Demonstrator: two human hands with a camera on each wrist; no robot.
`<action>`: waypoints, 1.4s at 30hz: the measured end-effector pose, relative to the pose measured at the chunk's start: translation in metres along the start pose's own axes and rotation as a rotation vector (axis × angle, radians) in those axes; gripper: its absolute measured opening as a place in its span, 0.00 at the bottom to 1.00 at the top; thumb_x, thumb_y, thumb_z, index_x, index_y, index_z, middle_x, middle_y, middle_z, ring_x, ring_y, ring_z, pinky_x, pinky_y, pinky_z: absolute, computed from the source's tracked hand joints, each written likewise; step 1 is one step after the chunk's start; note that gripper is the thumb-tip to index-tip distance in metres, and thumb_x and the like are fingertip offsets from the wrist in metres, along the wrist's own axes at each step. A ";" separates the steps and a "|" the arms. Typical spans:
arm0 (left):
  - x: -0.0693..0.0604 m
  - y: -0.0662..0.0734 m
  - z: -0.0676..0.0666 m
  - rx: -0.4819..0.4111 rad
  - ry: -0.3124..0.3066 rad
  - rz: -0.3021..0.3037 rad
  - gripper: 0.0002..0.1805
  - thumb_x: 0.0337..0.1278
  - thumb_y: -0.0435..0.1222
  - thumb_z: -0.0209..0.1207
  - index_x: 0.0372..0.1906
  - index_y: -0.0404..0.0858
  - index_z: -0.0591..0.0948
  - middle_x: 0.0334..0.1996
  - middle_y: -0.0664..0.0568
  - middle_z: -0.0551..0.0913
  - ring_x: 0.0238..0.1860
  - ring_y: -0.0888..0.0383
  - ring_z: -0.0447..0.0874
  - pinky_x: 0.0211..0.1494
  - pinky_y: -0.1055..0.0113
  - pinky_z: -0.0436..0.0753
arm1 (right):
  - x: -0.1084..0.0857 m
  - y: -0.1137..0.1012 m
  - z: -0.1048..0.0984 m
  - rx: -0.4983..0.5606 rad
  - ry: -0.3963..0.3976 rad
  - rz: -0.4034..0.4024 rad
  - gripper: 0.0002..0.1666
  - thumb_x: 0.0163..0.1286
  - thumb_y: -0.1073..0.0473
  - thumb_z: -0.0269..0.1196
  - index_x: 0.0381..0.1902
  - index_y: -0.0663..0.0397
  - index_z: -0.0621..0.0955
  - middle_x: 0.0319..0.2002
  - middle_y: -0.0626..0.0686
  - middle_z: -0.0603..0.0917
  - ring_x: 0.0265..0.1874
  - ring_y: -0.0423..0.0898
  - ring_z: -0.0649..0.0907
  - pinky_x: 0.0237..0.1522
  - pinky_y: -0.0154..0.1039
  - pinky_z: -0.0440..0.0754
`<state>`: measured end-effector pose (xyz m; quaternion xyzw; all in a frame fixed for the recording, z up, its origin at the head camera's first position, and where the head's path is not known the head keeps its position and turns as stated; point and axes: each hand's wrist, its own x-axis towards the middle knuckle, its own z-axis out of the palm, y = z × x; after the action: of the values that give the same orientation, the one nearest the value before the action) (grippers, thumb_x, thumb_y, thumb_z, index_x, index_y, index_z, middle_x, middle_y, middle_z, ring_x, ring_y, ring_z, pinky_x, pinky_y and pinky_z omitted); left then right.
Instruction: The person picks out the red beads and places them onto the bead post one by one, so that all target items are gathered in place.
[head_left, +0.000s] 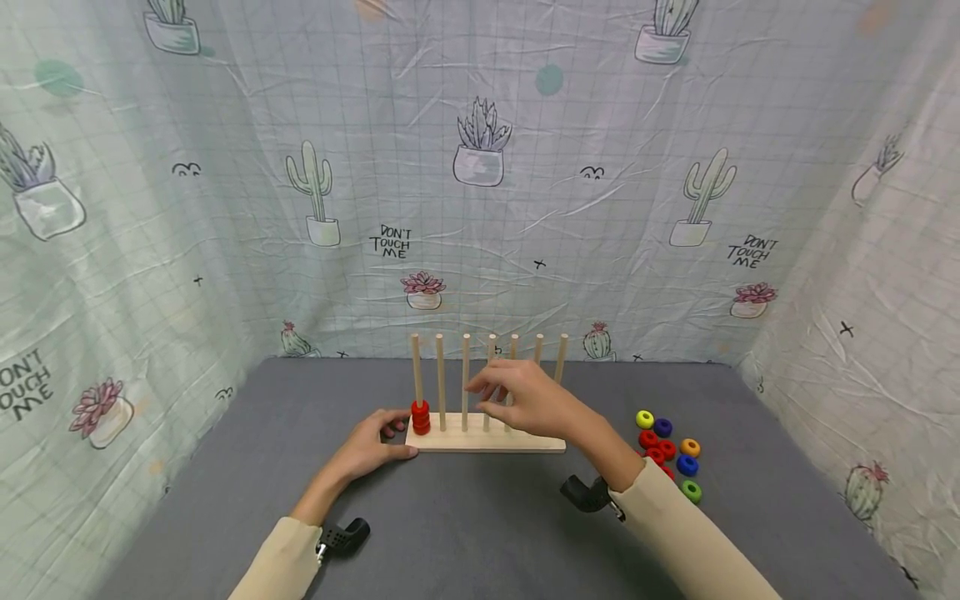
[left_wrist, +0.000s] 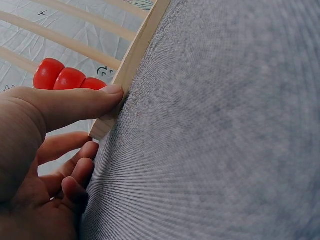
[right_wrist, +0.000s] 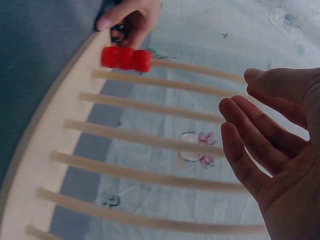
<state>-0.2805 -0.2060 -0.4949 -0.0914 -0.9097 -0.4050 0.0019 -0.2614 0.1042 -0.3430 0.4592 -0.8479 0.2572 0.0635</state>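
A wooden peg stand (head_left: 486, 445) with several upright pegs is on the grey table. Three red rings (right_wrist: 126, 59) are stacked on its leftmost peg. My left hand (head_left: 367, 447) grips the left end of the base; in the left wrist view the thumb (left_wrist: 82, 104) presses its front edge and the other fingers lie behind the end. Raised in front of the middle and right pegs, my right hand (head_left: 528, 397) has loosely bent fingers and thumb apart, with nothing between them. It hides parts of those pegs in the head view.
Loose rings lie in a group on the right of the table: several red ones (head_left: 648, 439), a yellow one (head_left: 645, 419), an orange one (head_left: 690, 448), blue ones (head_left: 687, 465) and a green one (head_left: 691, 491). My right forearm partly covers them. A cactus-print cloth (head_left: 525, 208) hangs behind.
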 end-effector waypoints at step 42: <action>0.000 0.000 -0.001 0.003 0.001 -0.003 0.39 0.47 0.44 0.78 0.67 0.39 0.80 0.49 0.50 0.82 0.47 0.55 0.76 0.50 0.58 0.74 | -0.116 0.074 0.027 0.059 0.040 0.259 0.12 0.69 0.62 0.70 0.49 0.56 0.87 0.44 0.54 0.89 0.38 0.40 0.87 0.43 0.40 0.87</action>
<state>-0.2802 -0.2066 -0.4945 -0.0900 -0.9105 -0.4035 0.0017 -0.2516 0.2105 -0.4343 0.3424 -0.8908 0.2969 0.0330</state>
